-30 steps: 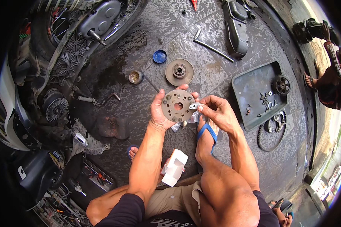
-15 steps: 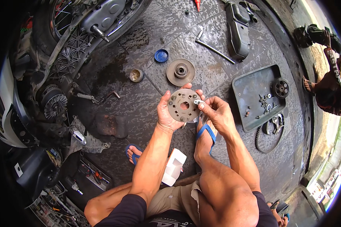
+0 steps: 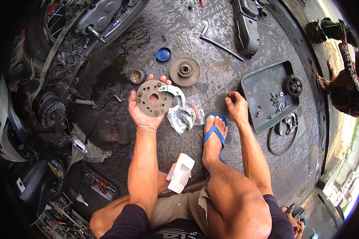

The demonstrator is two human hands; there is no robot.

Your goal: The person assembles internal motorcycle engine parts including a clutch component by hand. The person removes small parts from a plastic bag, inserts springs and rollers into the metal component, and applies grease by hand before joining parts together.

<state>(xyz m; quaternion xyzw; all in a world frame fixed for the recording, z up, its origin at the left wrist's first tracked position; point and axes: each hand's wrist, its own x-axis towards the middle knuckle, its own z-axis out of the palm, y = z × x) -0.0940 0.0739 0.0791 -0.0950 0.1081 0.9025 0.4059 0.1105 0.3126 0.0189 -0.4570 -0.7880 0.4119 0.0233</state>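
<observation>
My left hand (image 3: 142,115) holds a round, grey-brown clutch plate (image 3: 144,102) from below, its fingertips showing past the far rim. A curved, pale clutch shoe (image 3: 175,92) lies over the plate's right edge and sticks out beyond it; whether it is fixed there I cannot tell. Beside the plate, more curved clutch shoes (image 3: 190,115) rest on or in a clear plastic bag (image 3: 174,119) on the floor. My right hand (image 3: 237,106) hovers between my foot and the tray, fingers loosely bent, thumb apart from the forefinger, nothing visible in it.
Beyond the plate sit a pulley disc (image 3: 195,75), a blue lid (image 3: 163,54) and a small tin (image 3: 138,76). A tray (image 3: 249,103) with bolts stands right, below a wrench (image 3: 223,48). An opened box (image 3: 181,175) lies near my lap; motorcycle parts (image 3: 68,67) fill the left.
My left hand has carried the plate leftward, uncovering the shoes and the bag. My right hand has let go of the small silvery piece at the plate and drawn away to the right.
</observation>
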